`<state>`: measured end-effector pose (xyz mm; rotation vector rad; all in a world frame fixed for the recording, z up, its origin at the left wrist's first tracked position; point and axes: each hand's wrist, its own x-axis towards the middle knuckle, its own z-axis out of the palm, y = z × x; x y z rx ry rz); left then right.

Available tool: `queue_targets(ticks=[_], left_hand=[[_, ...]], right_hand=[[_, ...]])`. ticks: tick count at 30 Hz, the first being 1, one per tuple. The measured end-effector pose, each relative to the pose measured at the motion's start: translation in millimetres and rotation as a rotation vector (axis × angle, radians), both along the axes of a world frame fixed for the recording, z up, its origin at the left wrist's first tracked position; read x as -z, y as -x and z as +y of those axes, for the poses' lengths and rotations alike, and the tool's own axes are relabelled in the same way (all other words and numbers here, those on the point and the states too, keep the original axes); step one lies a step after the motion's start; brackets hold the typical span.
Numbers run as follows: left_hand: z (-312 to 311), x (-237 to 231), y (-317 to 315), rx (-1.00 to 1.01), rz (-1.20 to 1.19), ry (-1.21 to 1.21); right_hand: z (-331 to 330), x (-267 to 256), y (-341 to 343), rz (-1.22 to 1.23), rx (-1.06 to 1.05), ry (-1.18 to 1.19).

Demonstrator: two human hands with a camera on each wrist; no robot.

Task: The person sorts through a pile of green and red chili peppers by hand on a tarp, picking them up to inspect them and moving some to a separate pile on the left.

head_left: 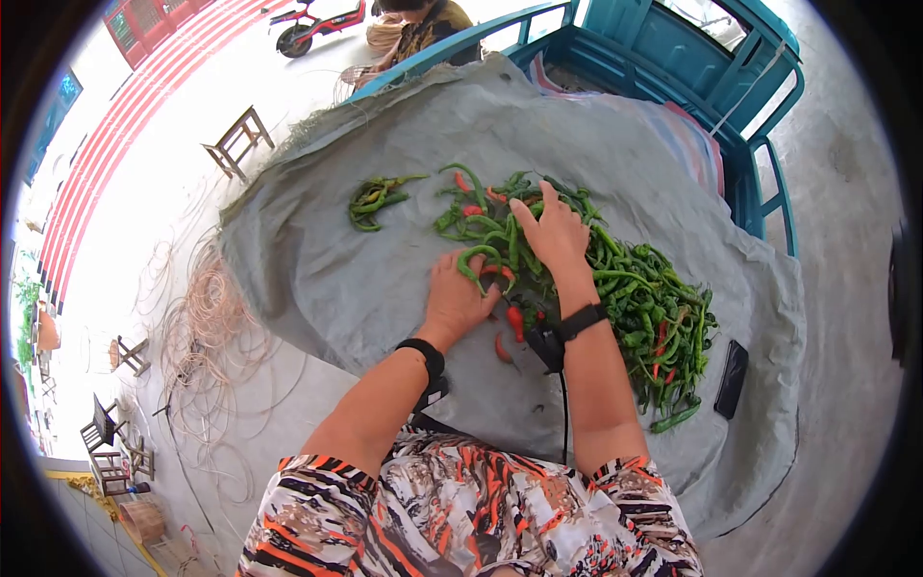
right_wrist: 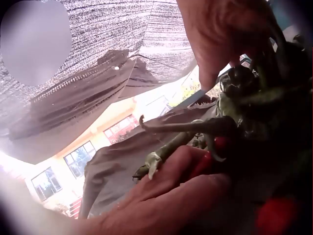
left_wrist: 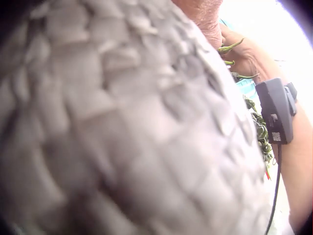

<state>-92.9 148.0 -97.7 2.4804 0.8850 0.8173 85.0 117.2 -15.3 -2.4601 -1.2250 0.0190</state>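
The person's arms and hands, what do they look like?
The left hand and right hand wear no gloves. Short sleeves are splashed orange, black, white and brown. Black wristbands circle both wrists; the right one carries a boxy dark device with a thin black cable.

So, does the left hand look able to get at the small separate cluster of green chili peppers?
Probably yes: bare gray sheet lies between the left hand and the small cluster, though the hand seems to be holding other chili peppers.
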Motion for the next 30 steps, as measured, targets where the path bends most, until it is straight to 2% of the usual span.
queue_targets(ticks=[2,8,11,15,18,19,26,30], left_hand=[[-0.4,-0.4,1.4,0.002,-0.028,-0.001],[1.4,3.2,-0.4,0.011,0.005,0.029],[0.8,-0.5,1.1,0.029,-0.039,0.052],[1.3,4.6,0.7,0.020,-0.080,-0.052],[2.0,10.0,1.0,0.030,-0.097,-0.068],[3.0,12.2,-0.2,0.028,-0.114,-0.078],[4.2,13.4,-0.3,0.019,-0.122,-0.071],[3.0,9.4,0.4,0.025,-0.158,-0.016]], right_hand=[[9.3,13.3,-1.1,-0.012,-0.007,0.054],[-25.1,6.1,14.7,0.054,-0.253,-0.115],[-54.6,-6.2,17.3,0.237,-0.329,-0.152],[-88.7,-33.2,24.5,0.292,-0.343,-0.288],[-104.5,-62.5,27.3,0.400,-0.209,-0.294],[-108.1,-66.9,26.2,0.341,-0.227,-0.355],[-110.6,-99.3,31.8,0.599,-0.124,-0.634],[-85.2,-80.1,28.7,0.704,-0.229,-0.415]])
